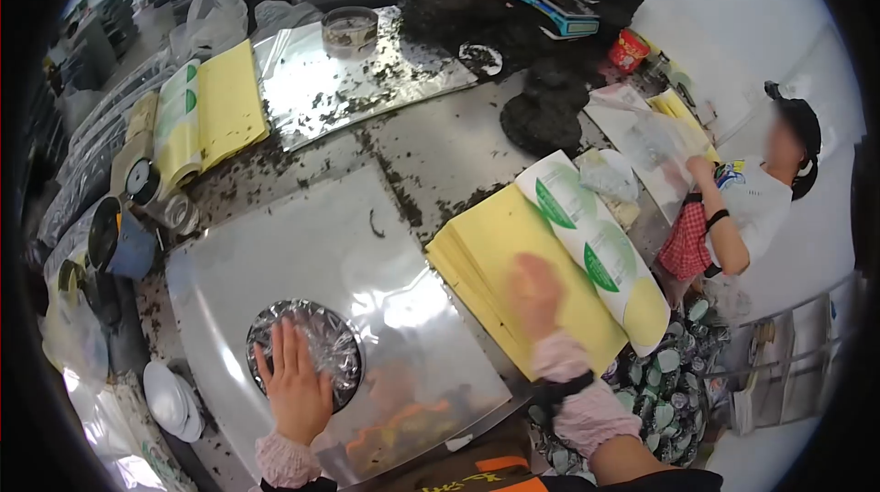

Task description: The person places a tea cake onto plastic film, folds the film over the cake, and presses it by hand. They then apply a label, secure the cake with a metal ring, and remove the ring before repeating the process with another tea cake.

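My left hand (299, 387) lies flat on a round, dark disc wrapped in shiny clear plastic (343, 345), its fingers stretched out over the top. The disc rests on a smooth metal sheet (302, 245) in front of me. Motion blurs my right hand (534, 295), which is over a stack of yellow paper sheets (490, 254); its fingers cannot be made out. Along the right side of that stack runs a curled white sheet of round green-and-white labels (587, 249).
White lids (172, 400) and a blue cup (130, 245) are at left. Dark flakes litter the table. A second metal sheet (312, 93) bears a round ring (350, 29). Wrapped discs (665, 391) pile up at lower right. Co-workers stand right (747, 203) and beyond a blue scale (555, 11).
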`<action>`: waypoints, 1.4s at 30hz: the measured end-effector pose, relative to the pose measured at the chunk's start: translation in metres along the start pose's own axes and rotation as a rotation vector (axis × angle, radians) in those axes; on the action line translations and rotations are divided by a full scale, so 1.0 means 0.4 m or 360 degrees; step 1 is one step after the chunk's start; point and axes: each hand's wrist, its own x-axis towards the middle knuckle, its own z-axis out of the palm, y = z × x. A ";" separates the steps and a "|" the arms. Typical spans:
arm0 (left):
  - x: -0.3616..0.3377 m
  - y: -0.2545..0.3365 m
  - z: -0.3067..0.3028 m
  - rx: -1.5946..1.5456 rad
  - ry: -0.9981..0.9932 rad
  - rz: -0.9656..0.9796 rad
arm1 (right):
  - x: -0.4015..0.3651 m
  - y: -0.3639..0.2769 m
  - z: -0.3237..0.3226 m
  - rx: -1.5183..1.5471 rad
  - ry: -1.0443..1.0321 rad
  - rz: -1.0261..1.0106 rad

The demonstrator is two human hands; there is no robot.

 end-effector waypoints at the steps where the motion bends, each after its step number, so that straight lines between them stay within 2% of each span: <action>1: 0.003 -0.002 -0.002 -0.0019 -0.0013 -0.0006 | -0.039 0.146 -0.068 -0.0471 0.0051 0.0044; 2: 0.006 -0.005 -0.002 -0.0006 0.0004 -0.0008 | -0.083 0.271 -0.135 -0.0877 -0.0049 0.0093; 3: 0.006 -0.005 0.002 0.0006 0.0016 -0.0018 | -0.099 0.325 -0.194 -0.0920 -0.0073 -0.0035; 4: 0.003 -0.002 0.005 0.0016 0.0016 -0.0028 | -0.108 0.351 -0.230 -0.0965 -0.0109 -0.0158; 7: 0.001 0.014 -0.002 0.0051 -0.0007 -0.0014 | -0.098 0.337 -0.230 -0.0841 -0.0103 -0.0073; 10: 0.006 0.000 0.007 0.0092 0.0013 -0.0012 | -0.057 0.320 -0.226 0.0076 0.0242 0.1102; 12: 0.000 -0.011 0.006 0.0111 0.0010 0.0003 | -0.043 0.435 -0.296 0.0376 0.0598 0.1415; 14: 0.001 -0.009 0.004 0.0051 0.0022 0.0054 | -0.031 0.529 -0.382 0.0237 0.0721 0.1468; 15: 0.003 -0.011 -0.002 0.0037 0.0049 0.0040 | -0.010 0.516 -0.392 0.0125 0.0732 0.1389; 16: 0.002 -0.010 -0.008 0.0029 -0.0050 -0.0024 | -0.001 0.486 -0.397 0.0104 0.0736 0.1238; 17: 0.006 0.002 -0.021 0.0029 -0.0074 -0.0060 | 0.019 0.397 -0.377 0.0140 0.0689 0.1070; 18: 0.005 0.002 -0.012 0.0061 0.0031 -0.0048 | 0.038 0.274 -0.339 0.0220 0.0584 0.0873; 20: -0.007 0.010 -0.008 -0.0057 0.0255 -0.0066 | 0.052 0.006 -0.226 0.0461 0.0178 0.0398; 23: -0.008 -0.005 0.007 0.0068 0.0225 -0.0047 | 0.036 -0.330 -0.052 0.0818 -0.0506 -0.0588; 25: -0.021 -0.042 0.042 -0.0403 0.0131 0.0024 | 0.020 -0.463 0.044 0.0910 -0.0688 -0.0920; 27: -0.041 -0.070 0.105 -0.0402 0.0304 0.0252 | 0.015 -0.501 0.092 0.0872 -0.0966 -0.0994; 29: -0.048 -0.050 0.085 -0.0745 0.0175 0.0076 | 0.004 -0.517 0.112 0.0803 -0.1315 -0.1001; 30: -0.048 -0.040 0.067 -0.0917 0.0100 -0.0007 | 0.002 -0.525 0.102 0.0706 -0.1258 -0.1011; 32: -0.039 -0.062 0.078 -0.0670 0.0233 0.0126 | 0.019 -0.540 0.080 0.0515 -0.1138 -0.1052; 33: -0.043 -0.066 0.087 -0.0552 0.0288 0.0181 | 0.033 -0.554 0.087 0.0705 -0.1267 -0.0985; 35: -0.053 -0.068 0.091 -0.0794 0.0274 0.0151 | 0.054 -0.590 0.109 0.1080 -0.1498 -0.0765; 36: -0.048 -0.070 0.087 -0.0914 0.0273 0.0142 | 0.047 -0.598 0.144 0.1217 -0.1491 -0.0640; 38: -0.042 -0.068 0.020 -0.1850 0.0335 -0.0245 | 0.032 -0.606 0.237 0.1483 -0.1456 -0.0418; 39: -0.036 -0.069 -0.018 -0.2312 0.0370 -0.0458 | 0.035 -0.615 0.234 0.1246 -0.1430 -0.0700; 41: -0.028 -0.100 -0.064 -0.1660 0.0478 -0.0155 | 0.031 -0.630 0.218 0.0751 -0.1357 -0.1242; 42: -0.032 -0.115 -0.076 -0.1345 0.0500 -0.0019 | 0.011 -0.626 0.230 0.0745 -0.1394 -0.1226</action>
